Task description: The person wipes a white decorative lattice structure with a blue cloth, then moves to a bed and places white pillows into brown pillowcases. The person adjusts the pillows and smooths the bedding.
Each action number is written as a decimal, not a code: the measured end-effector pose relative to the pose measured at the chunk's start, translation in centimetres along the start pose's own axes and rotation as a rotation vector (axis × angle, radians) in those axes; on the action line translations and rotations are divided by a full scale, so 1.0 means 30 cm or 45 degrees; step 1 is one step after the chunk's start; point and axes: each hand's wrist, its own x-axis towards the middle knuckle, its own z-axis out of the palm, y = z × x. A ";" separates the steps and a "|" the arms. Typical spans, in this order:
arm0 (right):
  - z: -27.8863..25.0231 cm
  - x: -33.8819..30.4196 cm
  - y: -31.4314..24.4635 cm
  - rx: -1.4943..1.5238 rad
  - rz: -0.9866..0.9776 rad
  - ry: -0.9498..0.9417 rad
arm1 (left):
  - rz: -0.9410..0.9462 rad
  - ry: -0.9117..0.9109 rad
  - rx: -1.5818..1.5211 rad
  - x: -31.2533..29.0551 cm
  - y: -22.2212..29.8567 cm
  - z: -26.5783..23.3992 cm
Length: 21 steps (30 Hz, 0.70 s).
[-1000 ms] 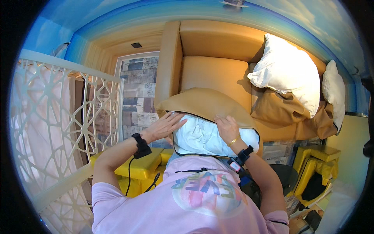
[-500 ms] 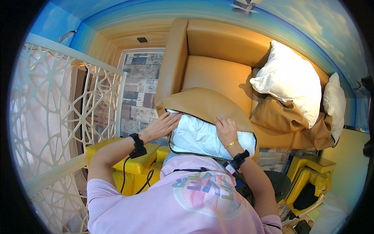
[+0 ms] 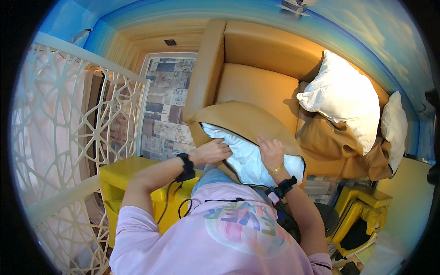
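Observation:
A tan cushion cover with a dark-edged, long opening lies in front of me, its near side against my lap. White inner cushion shows through the gap. My left hand is closed at the left part of the near edge, fingers bent over the rim; its fingertips are partly hidden. At the far edge, right of the middle, my right hand pinches the cover, with its wrist over the white inner cushion.
Behind the cover stands a tan sofa holding a white cushion, crumpled tan covers and another white cushion at the right. A white lattice screen rises at left. Yellow seats flank me.
My left hand has moved right and down from the opening's far left corner to its near edge. The near edge now slants inward, covering some white. My right hand stays at the far edge.

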 end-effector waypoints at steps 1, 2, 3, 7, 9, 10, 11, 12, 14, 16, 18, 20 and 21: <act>-0.007 0.005 0.004 -0.026 0.004 -0.032 | -0.042 -0.043 -0.029 0.024 -0.002 0.018; -0.009 0.009 0.018 -0.048 -0.003 -0.024 | -0.063 0.016 -0.030 0.047 -0.005 0.031; -0.011 0.018 0.036 -0.071 -0.010 -0.017 | -0.085 0.074 -0.031 0.065 -0.010 0.043; 0.000 0.029 0.056 -0.068 0.000 0.006 | -0.119 -0.067 -0.079 0.110 -0.037 0.033; -0.003 0.037 0.040 -0.068 0.026 -0.006 | -0.132 -0.072 -0.127 0.112 -0.047 0.028; -0.004 0.042 0.032 -0.067 0.039 -0.012 | -0.119 -0.012 -0.147 0.105 -0.057 0.041; -0.001 0.041 0.031 -0.082 0.052 0.010 | -0.096 0.043 -0.167 0.103 -0.064 0.033; 0.007 0.040 0.033 -0.097 0.066 0.032 | -0.109 0.041 -0.170 0.100 -0.064 0.024; 0.019 0.038 0.036 -0.126 0.097 0.029 | -0.054 0.085 -0.191 0.091 -0.063 -0.003; 0.024 0.033 0.041 -0.161 0.150 -0.014 | -0.033 0.031 -0.188 0.076 -0.050 -0.054; 0.028 0.044 0.037 -0.185 0.154 -0.016 | -0.017 0.120 -0.147 0.040 -0.031 -0.054; 0.030 0.068 0.016 -0.196 0.221 -0.035 | -0.004 0.084 -0.102 0.012 -0.021 -0.057; 0.014 0.095 -0.012 -0.195 0.277 -0.056 | -0.020 0.076 -0.090 0.009 -0.006 -0.073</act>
